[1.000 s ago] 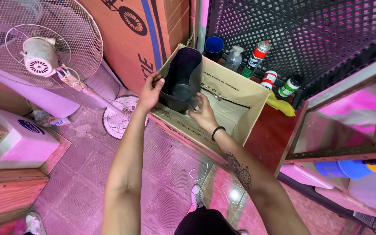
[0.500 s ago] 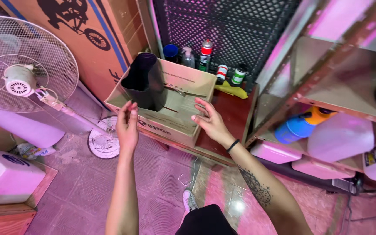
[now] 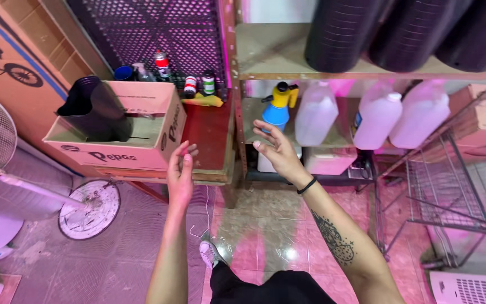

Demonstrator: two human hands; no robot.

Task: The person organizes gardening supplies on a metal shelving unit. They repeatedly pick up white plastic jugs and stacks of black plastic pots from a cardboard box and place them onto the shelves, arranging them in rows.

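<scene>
While a second ago both hands were gripping the stack of black pots (image 3: 94, 110) inside the cardboard box (image 3: 142, 152), they are now hanging free in the air, and the view has swung right toward the metal shelves (image 3: 271, 50). The left hand (image 3: 180, 175) is floating just in front of the box's near corner, fingers loosely spread and holding nothing. The right hand (image 3: 274, 151) is hovering, palm open and fingers released, before the blue and yellow spray bottle (image 3: 278, 107) on the middle shelf. The pots are sitting in the left end of the box, leaning back, untouched, so the hands seem to be done with them for now.

Counting what is showing: one box, one stack of pots in it, three more dark pot stacks (image 3: 400, 31) lying on the top shelf, three white jugs (image 3: 375, 115) beside the spray bottle, about four small cans and bottles (image 3: 198, 84) behind the box, and one fan base (image 3: 89, 209) on the floor.
</scene>
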